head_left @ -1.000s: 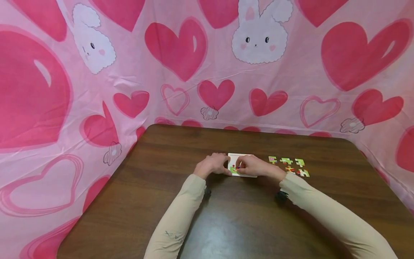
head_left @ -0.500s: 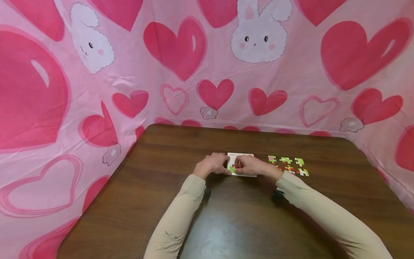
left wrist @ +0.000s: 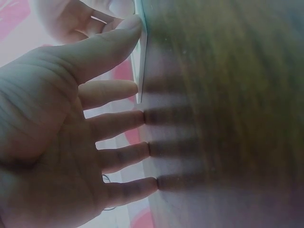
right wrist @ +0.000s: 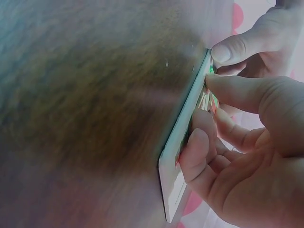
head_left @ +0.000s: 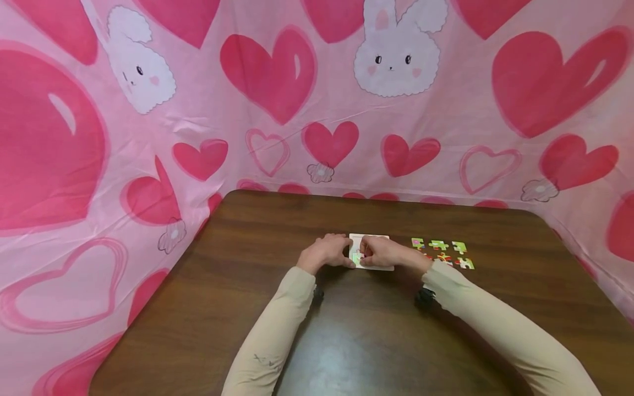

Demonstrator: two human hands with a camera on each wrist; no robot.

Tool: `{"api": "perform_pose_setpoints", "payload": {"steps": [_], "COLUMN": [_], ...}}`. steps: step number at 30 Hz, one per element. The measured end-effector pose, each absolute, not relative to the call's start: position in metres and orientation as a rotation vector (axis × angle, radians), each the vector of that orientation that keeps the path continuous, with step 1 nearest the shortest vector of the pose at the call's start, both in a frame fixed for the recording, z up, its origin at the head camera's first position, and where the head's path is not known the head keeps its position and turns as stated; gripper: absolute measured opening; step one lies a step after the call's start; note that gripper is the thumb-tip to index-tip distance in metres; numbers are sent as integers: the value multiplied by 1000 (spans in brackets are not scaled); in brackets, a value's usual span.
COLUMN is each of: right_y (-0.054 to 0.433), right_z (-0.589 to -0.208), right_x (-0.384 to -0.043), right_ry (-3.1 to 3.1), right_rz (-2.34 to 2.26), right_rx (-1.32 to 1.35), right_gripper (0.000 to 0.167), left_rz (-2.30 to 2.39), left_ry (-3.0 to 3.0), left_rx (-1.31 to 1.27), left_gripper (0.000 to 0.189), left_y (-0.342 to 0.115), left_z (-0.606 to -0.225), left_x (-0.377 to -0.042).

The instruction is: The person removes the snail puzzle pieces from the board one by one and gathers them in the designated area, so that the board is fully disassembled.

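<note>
A thin white puzzle tray (head_left: pixel 378 268) lies flat on the wooden table. My left hand (head_left: pixel 325 252) is at its left side: the thumb touches the near left corner, the index fingertip (left wrist: pixel 130 87) touches the tray's edge, and the other straight fingertips rest on the table. My right hand (head_left: pixel 383 252) is over the tray, thumb and index finger pinching a small puzzle piece (head_left: pixel 366 253) low on the tray, mostly hidden by the fingers. Beside it, a green puzzle piece (head_left: pixel 356 257) sits in the tray's near left corner. In the right wrist view, the other right fingers are curled above the tray (right wrist: pixel 172 190).
Right of the tray, loose puzzle pieces lie in two rows, among them a green-and-pink piece (head_left: pixel 417 243), a green corner piece (head_left: pixel 459 247) and a red-and-white piece (head_left: pixel 465 263). The right forearm partly covers the near row. A pink heart-print cloth (head_left: pixel 342 104) hangs behind the table (head_left: pixel 277 220).
My right hand has shifted slightly left over the tray with the pinched puzzle piece, which now sits lower against the green piece. The left hand has stayed in place.
</note>
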State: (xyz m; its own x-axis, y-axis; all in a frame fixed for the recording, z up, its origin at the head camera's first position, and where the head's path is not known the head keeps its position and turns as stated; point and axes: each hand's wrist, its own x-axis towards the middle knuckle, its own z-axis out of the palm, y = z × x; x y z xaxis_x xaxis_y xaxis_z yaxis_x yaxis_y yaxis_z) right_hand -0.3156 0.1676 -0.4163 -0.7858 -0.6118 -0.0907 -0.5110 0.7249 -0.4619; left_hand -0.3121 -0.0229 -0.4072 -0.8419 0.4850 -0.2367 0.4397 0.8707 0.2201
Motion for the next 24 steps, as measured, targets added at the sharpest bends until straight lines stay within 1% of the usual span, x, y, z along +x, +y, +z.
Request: {"api": "perform_pose_setpoints", "payload": {"steps": [4, 8, 13, 18, 24], "right_y": [167, 167, 167, 168, 171], "right_z": [-416, -417, -415, -412, -408], "right_x": [-316, -316, -316, -316, -315], "right_ry": [2706, 2715, 2737, 2712, 2696], "right_rz": [-637, -660, -704, -801, -860], "right_rx": [-890, -885, -851, -805, -786], "right_gripper": [24, 23, 18, 13, 13], "left_rz": [221, 224, 230, 219, 211], "left_ry": [2763, 2756, 2750, 2754, 2756], "left_rx": [692, 695, 700, 692, 678], "left_gripper": [58, 53, 49, 51, 54], "left_y": [-23, -23, -22, -22, -22], "left_z": [-407, -408, -409, -409, -409], "left_x": [-313, -313, -315, -315, -314]}}
